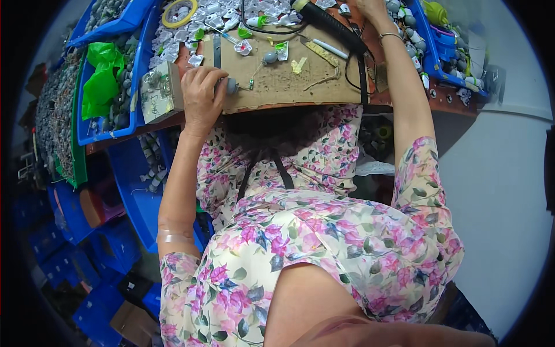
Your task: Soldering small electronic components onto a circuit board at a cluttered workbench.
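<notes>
My left hand (202, 94) rests at the near edge of a brown cardboard work mat (289, 81), fingers closed around a small grey rounded part (231, 86) with thin wires leading off it. My right hand (370, 8) reaches to the far edge of the bench at the top of the view; only its wrist side with a bracelet shows, and its fingers are cut off. A black soldering tool (326, 22) lies diagonally just left of that hand. Another small grey part (270, 57) sits on the mat.
Blue bins (89, 124) full of grey parts line the left; another blue bin (430, 55) stands at right. A green plastic bag (101, 81), a tape roll (178, 12), white packets (214, 20) and a small box (159, 92) crowd the bench. More blue crates sit below.
</notes>
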Available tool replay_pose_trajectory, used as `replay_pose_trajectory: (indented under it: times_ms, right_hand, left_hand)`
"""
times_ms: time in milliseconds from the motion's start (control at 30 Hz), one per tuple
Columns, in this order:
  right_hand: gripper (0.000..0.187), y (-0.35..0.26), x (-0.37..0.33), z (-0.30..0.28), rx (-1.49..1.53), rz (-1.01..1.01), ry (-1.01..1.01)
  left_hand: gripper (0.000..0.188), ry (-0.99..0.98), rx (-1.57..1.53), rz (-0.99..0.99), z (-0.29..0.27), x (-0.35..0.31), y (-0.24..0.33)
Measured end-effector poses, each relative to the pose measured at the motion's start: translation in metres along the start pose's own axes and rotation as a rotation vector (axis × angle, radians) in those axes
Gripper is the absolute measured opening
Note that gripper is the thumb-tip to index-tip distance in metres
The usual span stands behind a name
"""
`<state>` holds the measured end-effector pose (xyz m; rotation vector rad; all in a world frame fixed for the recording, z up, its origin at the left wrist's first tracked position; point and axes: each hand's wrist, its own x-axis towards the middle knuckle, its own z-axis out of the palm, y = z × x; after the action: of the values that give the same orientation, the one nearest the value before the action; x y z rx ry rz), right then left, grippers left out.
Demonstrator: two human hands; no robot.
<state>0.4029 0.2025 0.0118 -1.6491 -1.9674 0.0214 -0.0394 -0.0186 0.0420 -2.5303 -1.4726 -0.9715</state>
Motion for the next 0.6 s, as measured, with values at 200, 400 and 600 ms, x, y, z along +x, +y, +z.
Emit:
replay_pose_trajectory:
  times_ms: [200,400,600]
  right_hand:
    - [0.013,0.044,-0.034,-0.029,-0.15,-0.339,0.071]
    - [0.013,-0.014,-0.073,-0.067,0.458,-0.623,0.206]
    - [0.017,-0.018,-0.095,-0.073,-0.013,-0.313,0.199]
  left_hand:
    - [0.011,0.02,-0.035,0.033,0.005,-0.002,0.0]
    - [0.011,0.021,-0.059,0.045,0.007,-0.002,0.011]
    - [0.015,0.025,-0.162,0.194,0.029,0.041,0.042]
